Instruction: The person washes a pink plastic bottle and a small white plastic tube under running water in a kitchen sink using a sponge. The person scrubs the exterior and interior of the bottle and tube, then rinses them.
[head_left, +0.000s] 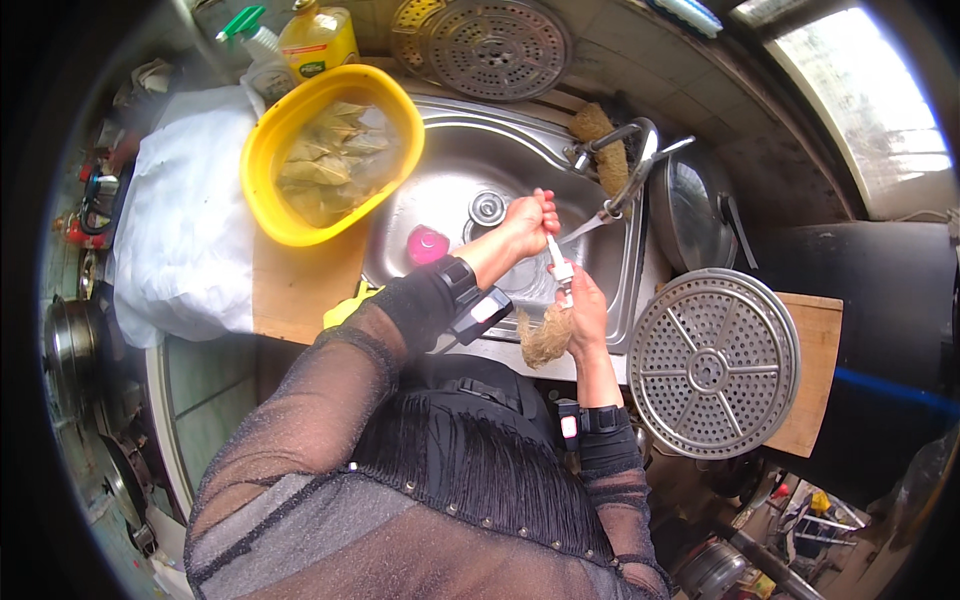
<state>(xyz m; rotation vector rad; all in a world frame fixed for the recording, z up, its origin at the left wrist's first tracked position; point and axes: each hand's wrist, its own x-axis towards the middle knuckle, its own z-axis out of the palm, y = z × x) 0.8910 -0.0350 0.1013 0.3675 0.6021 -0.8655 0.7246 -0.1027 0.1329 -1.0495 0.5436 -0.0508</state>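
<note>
Over a stainless steel sink (450, 165), my left hand (531, 220) is closed around one end of a small white plastic fitting (559, 266). The fitting's lower end lies in my right hand (586, 304), its fingers curled about it. A tan fibrous scrubber (546, 337) hangs beside the right palm and seems held there too. Water runs from the curved metal faucet (634, 180) just right of the left hand. A pink round object (427, 244) and the drain strainer (487, 208) are in the basin.
A yellow basin (251, 180) of leaves in water stands at left beside a white cloth (187, 217). Perforated steamer plates stand behind the sink (499, 49) and at right (712, 364). A lidded pan (694, 206) is beside the faucet; bottles (319, 41) stand at the back left.
</note>
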